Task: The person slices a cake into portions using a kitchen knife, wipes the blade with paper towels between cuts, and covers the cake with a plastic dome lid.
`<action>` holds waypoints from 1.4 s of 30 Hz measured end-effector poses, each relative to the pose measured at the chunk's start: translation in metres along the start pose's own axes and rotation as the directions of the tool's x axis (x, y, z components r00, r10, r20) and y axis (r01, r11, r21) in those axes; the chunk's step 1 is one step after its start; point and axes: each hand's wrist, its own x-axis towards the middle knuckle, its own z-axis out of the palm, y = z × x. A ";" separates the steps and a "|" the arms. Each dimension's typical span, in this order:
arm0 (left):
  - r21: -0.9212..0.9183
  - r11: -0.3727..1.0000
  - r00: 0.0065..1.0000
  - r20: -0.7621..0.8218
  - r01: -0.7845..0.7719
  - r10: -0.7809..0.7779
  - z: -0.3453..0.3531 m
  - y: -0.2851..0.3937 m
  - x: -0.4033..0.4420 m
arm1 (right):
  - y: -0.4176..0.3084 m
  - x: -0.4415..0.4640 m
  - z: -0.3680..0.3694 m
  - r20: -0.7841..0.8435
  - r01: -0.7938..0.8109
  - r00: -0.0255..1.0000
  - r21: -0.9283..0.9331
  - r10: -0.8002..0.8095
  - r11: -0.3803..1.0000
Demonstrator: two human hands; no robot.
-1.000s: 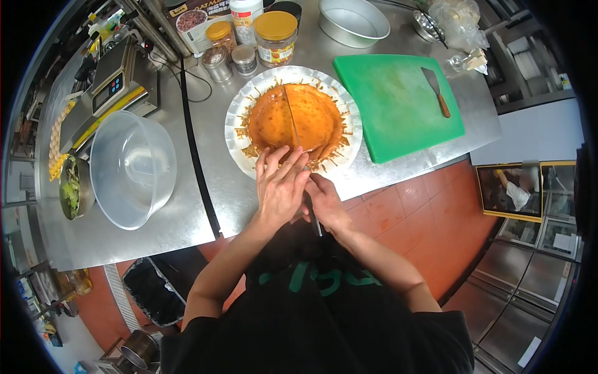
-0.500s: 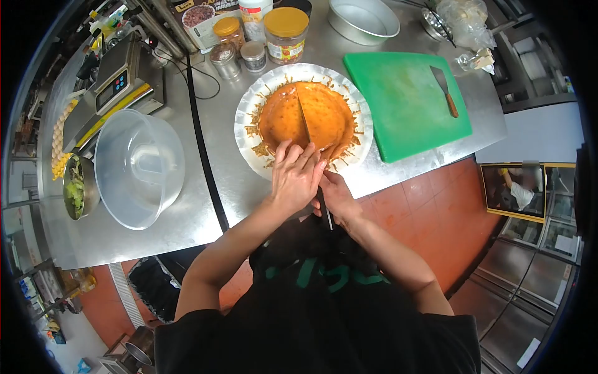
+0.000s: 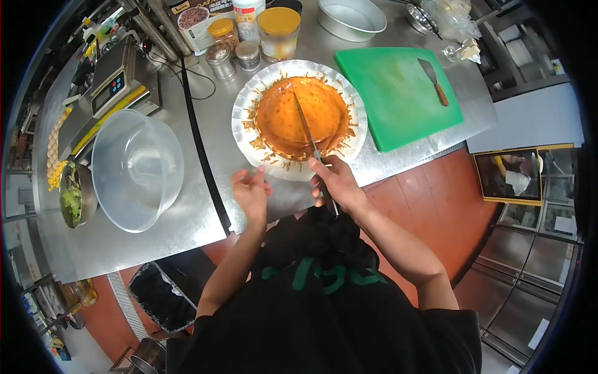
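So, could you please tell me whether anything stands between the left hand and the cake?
Only the edge of the paper lies between the left hand and the cake; nothing visible blocks it. The knife, held in the right hand, is right of that path.

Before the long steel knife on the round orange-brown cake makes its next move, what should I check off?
1. Dark handle of the long steel knife gripped in the right hand: ok.
2. Left hand clear of the blade: ok.
3. Blade over the round orange-brown cake: ok.
4. Cake on its white pleated paper liner: ok.
5. Cut depth beneath the blade: cannot tell.
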 end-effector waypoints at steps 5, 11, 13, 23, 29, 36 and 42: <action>-0.022 0.976 0.953 0.219 0.218 -0.208 0.012 0.003 0.002 | 0.019 -0.001 -0.001 0.007 0.338 0.898 -0.651 -0.440 0.680; -0.073 0.946 0.915 0.289 0.316 -0.283 0.016 -0.022 0.013 | 0.013 -0.008 0.004 0.033 0.278 0.879 -0.846 -0.476 0.455; -0.099 0.942 0.908 0.315 0.320 -0.276 0.016 -0.021 0.013 | 0.010 -0.010 0.006 0.017 0.267 0.875 -0.851 -0.484 0.453; -0.172 0.940 0.938 0.241 0.296 -0.251 0.020 -0.023 0.016 | 0.025 0.000 0.015 0.000 0.123 0.920 -0.950 -0.392 0.289; -0.196 0.948 0.960 0.174 0.251 -0.219 0.030 -0.019 0.013 | 0.061 0.027 0.012 -0.050 0.055 0.956 -0.938 -0.291 0.342; -0.132 0.963 0.969 0.115 0.235 -0.220 0.031 -0.023 0.011 | 0.073 0.043 0.008 -0.129 -0.001 0.952 -0.907 -0.277 0.420; 0.260 0.872 0.908 0.055 -0.414 0.415 0.003 -0.011 -0.001 | 0.090 0.057 0.001 -0.137 0.022 0.951 -0.862 -0.276 0.507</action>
